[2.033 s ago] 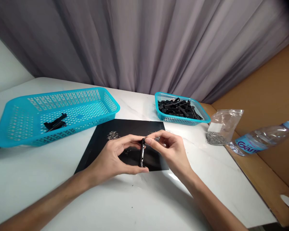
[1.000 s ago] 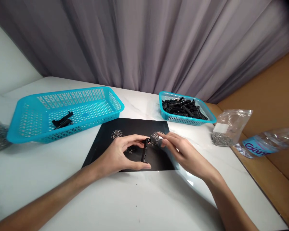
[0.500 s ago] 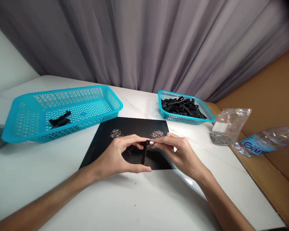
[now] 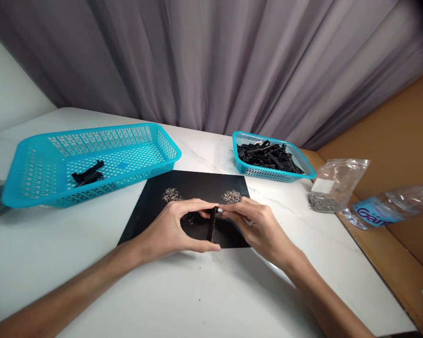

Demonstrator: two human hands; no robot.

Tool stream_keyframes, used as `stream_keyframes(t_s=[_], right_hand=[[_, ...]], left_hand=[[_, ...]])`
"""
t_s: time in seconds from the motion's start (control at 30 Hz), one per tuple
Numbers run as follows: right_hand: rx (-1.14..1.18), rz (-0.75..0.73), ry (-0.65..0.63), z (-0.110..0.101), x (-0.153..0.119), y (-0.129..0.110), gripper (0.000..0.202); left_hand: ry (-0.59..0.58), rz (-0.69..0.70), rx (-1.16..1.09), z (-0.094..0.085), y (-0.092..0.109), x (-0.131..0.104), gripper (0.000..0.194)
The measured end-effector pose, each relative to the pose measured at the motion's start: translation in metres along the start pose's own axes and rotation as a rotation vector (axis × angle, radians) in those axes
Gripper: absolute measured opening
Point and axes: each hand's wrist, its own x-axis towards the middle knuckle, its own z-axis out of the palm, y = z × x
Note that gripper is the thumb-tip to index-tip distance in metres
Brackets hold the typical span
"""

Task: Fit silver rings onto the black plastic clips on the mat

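Between the thumb and fingers of my left hand [image 4: 176,225] a narrow black plastic part [image 4: 211,226] is held on edge, above the black mat [image 4: 197,180]. My right hand [image 4: 257,223] is closed at the part's far end, its fingertips pinching a small white piece [image 4: 220,210] against it. What else those fingertips hold is hidden. Beyond my hands lie two heaps of tiny metal pieces, a left heap [image 4: 171,194] and a right heap [image 4: 231,196]. Some small dark wire-like pieces [image 4: 189,219] show beside my left fingers.
At the left stands a blue basket [image 4: 127,180] holding a few black parts [image 4: 88,173]. A smaller blue basket [image 4: 261,174] at the back right is full of black parts. Right of it are a clear bag [image 4: 324,202] of metal pieces and a plastic bottle [image 4: 384,206].
My right hand has turned slightly and its fingers sit a little closer round the white piece. My left hand and the black part have hardly moved.
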Motion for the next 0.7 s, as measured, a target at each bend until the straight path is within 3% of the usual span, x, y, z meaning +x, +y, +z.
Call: stream_keyframes(t_s=[0.1, 0.2, 0.37, 0.43, 0.5, 0.57, 0.6, 0.63, 0.7], right_hand=[[0.075, 0.125, -0.014, -0.008, 0.001, -0.005, 0.020], [0.179, 0.285, 0.053, -0.009, 0.001, -0.010, 0.025], [0.500, 0.414, 0.030, 0.027, -0.003, -0.018, 0.033], [0.513, 0.416, 0.099, 0.041, -0.004, -0.022, 0.031], [0.382, 0.364, 0.187, 0.042, -0.002, -0.020, 0.029], [0.047, 0.221, 0.354, 0.028, 0.007, -0.007, 0.027], [-0.202, 0.114, 0.448, 0.015, 0.014, 0.003, 0.029], [-0.282, 0.080, 0.508, 0.000, 0.023, 0.017, 0.031], [-0.381, 0.065, 0.569, -0.033, 0.045, 0.048, 0.033]], left_hand=[[-0.049, -0.045, -0.002, -0.003, -0.001, 0.001, 0.072], [-0.043, -0.093, -0.009, -0.005, -0.001, 0.001, 0.074], [0.024, -0.073, 0.033, 0.004, 0.004, 0.000, 0.067], [0.064, -0.056, 0.112, 0.008, 0.010, -0.002, 0.068], [0.099, -0.075, 0.261, 0.004, 0.017, -0.003, 0.087], [0.164, -0.131, 0.431, -0.018, 0.021, -0.004, 0.095], [0.214, -0.171, 0.495, -0.036, 0.021, -0.004, 0.083], [0.271, -0.221, 0.557, -0.059, 0.020, -0.005, 0.060], [0.337, -0.349, 0.691, -0.111, 0.012, -0.009, 0.040]])
